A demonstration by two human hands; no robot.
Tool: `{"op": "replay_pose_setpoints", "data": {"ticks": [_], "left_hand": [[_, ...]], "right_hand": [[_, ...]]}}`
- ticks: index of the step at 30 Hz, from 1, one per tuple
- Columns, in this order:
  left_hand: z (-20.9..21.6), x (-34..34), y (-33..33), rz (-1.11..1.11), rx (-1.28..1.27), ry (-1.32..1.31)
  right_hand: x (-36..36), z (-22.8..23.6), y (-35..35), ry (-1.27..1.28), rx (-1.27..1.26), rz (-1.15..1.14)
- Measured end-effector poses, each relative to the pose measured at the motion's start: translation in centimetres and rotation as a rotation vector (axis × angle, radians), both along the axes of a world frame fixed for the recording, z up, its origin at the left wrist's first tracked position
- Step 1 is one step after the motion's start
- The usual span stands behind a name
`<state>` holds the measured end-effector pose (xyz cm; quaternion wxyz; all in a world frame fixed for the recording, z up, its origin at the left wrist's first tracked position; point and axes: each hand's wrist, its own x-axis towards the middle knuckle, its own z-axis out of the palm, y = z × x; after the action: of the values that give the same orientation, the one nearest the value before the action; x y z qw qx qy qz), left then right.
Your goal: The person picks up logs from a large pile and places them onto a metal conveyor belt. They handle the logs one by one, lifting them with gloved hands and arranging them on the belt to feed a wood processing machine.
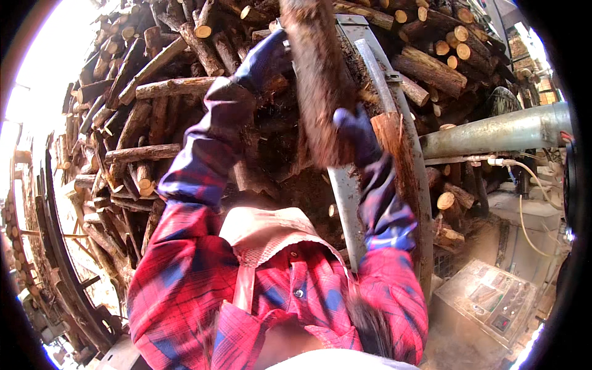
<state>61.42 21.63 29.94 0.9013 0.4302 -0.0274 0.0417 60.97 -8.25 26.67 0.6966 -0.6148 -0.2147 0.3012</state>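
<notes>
- Head view: I see my gloved left hand (262,61) and right hand (357,132) both closed on a blurred, bark-covered log (317,80), lifted over a metal chute (364,111).
- Around me a log pile (142,105) fills the yard; a grey pipe (499,132) and dusty control panel (493,299) sit right.

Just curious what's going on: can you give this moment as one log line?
left hand: gripping log | right hand: gripping log | behind: log pile | right: metal pipe
</notes>
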Motion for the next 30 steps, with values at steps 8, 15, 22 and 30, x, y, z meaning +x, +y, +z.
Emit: {"op": "replay_pose_setpoints", "data": {"ticks": [8, 15, 22, 30], "left_hand": [[-8.9, -6.3, 3.4, 0.101, 0.227, 0.481], [-29.1, -28.8, 15.5, 0.308, 0.502, 0.884], [-42.4, -47.8, 18.2, 0.397, 0.766, 1.103], [-42.5, -44.0, 34.3, 0.673, -0.011, 1.048]], "right_hand": [[16.4, 1.0, -5.7, -0.715, -0.772, -0.297], [12.0, -1.0, -7.3, -0.751, -1.181, -0.207], [4.7, 2.2, -2.6, -0.799, -2.008, -0.107], [-8.1, -5.2, 20.7, -0.603, -1.288, 0.452]]}}
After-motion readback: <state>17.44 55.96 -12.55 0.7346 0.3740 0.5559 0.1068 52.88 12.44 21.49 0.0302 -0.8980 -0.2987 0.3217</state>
